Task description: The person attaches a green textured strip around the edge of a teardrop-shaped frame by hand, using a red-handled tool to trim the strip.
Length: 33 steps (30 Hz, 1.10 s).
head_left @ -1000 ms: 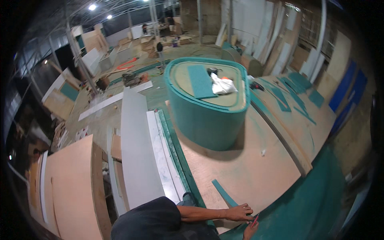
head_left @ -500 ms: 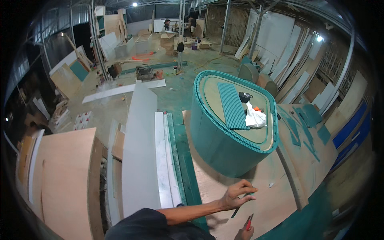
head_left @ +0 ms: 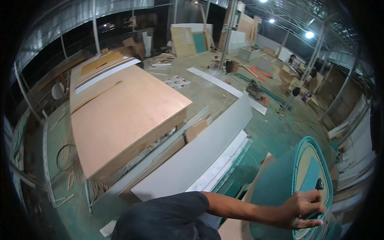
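My left hand (head_left: 303, 210) reaches across at the lower right with its fingers curled together. Whatever it may hold is hidden or too small to make out. Behind it stands a green, round-cornered drum-like piece of furniture (head_left: 274, 182) with a ribbed rim. On its pale top lies a green ribbed panel (head_left: 312, 176), partly covered by my hand. A small black object (head_left: 319, 184) on that top shows just above my fingers. My right hand is out of the picture.
A large plywood-topped box (head_left: 132, 120) fills the left side. Long grey and white boards (head_left: 200, 156) lean between it and the green piece. Farther off, a white plank (head_left: 228, 90) lies on the floor near machinery (head_left: 256, 90), and metal posts (head_left: 229, 36) stand.
The view has swung left, so the green piece now sits at the right edge. My right hand, which held a red-handled tool, has left view. The dark strip in my left hand no longer shows.
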{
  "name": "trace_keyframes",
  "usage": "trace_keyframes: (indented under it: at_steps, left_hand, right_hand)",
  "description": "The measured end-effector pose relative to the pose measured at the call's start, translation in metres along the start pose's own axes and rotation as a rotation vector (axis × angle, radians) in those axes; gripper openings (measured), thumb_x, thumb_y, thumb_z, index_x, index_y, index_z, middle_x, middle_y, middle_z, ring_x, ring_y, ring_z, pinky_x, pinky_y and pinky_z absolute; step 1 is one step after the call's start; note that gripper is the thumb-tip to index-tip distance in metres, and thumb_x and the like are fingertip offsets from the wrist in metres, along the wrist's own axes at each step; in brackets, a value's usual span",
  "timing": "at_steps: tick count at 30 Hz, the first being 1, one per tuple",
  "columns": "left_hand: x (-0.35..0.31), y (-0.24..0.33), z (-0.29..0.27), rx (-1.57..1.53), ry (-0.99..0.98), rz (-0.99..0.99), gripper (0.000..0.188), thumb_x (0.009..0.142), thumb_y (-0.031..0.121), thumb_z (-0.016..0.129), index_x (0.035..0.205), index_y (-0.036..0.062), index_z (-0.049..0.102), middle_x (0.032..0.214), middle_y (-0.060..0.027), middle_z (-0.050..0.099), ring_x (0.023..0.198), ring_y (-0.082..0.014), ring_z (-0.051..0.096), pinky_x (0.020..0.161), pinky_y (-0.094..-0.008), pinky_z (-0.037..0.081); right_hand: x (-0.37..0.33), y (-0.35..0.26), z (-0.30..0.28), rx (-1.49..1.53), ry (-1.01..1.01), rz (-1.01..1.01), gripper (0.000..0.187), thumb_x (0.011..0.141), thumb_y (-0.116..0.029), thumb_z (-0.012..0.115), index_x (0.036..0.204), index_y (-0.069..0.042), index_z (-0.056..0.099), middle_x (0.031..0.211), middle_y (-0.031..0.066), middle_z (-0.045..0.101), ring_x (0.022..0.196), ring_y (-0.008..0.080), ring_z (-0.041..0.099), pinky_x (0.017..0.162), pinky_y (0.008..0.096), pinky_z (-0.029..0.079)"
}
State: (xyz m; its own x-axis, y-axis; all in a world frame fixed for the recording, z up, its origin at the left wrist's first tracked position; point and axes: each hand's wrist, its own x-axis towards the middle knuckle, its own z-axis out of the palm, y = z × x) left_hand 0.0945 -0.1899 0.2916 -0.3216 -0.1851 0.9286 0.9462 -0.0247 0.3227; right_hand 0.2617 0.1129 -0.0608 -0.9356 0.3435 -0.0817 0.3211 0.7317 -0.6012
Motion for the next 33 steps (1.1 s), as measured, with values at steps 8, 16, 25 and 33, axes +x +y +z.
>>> trace_keyframes:
  at_steps: [8, 16, 25, 33]
  left_hand:
    - [0.033, 0.033, -0.064, 0.135, 0.144, -0.066, 0.033, 0.096, 0.037, 0.074, 0.102, 0.0062, 0.066, 0.09, -0.0106, 0.053, 0.075, -0.0261, 0.058, 0.065, -0.0384, 0.047]
    - [0.054, 0.03, 0.0, 0.33, 0.151, 0.007, 0.028, 0.094, 0.03, 0.074, 0.105, 0.005, 0.065, 0.094, -0.0128, 0.061, 0.086, -0.0284, 0.063, 0.073, -0.0389, 0.052]
    - [0.04, -0.063, 0.024, 0.589, 0.34, -0.086, 0.021, 0.102, 0.02, 0.07, 0.114, 0.0037, 0.076, 0.102, -0.0056, 0.074, 0.091, -0.0084, 0.067, 0.081, -0.0219, 0.051]
    - [-0.009, -0.118, 0.013, 0.187, -0.19, -0.942, 0.035, 0.103, 0.03, 0.064, 0.121, -0.0002, 0.064, 0.103, -0.0053, 0.06, 0.083, -0.0111, 0.057, 0.073, -0.0246, 0.049]
  right_hand:
    - [0.08, 0.043, -0.132, 0.478, -0.742, 0.355, 0.051, 0.106, -0.02, 0.046, 0.156, -0.013, 0.047, 0.095, 0.0165, 0.062, 0.086, 0.0294, 0.058, 0.078, 0.0504, 0.048]
    - [0.039, -0.266, -0.126, 0.642, -0.511, -0.765, 0.087, 0.075, -0.026, 0.084, 0.147, 0.002, 0.044, 0.145, 0.0186, 0.047, 0.129, 0.0332, 0.056, 0.107, 0.049, 0.045]
    - [0.119, -0.211, -0.125, 0.673, -0.924, -0.704, 0.065, 0.091, -0.009, 0.068, 0.15, -0.007, 0.041, 0.114, 0.0178, 0.067, 0.106, 0.0278, 0.067, 0.093, 0.0426, 0.051]
    - [0.239, -0.13, -0.306, 0.04, -0.32, -0.913, 0.044, 0.081, -0.003, 0.071, 0.124, -0.008, 0.071, 0.12, 0.0109, 0.071, 0.114, 0.03, 0.066, 0.102, 0.0483, 0.044]
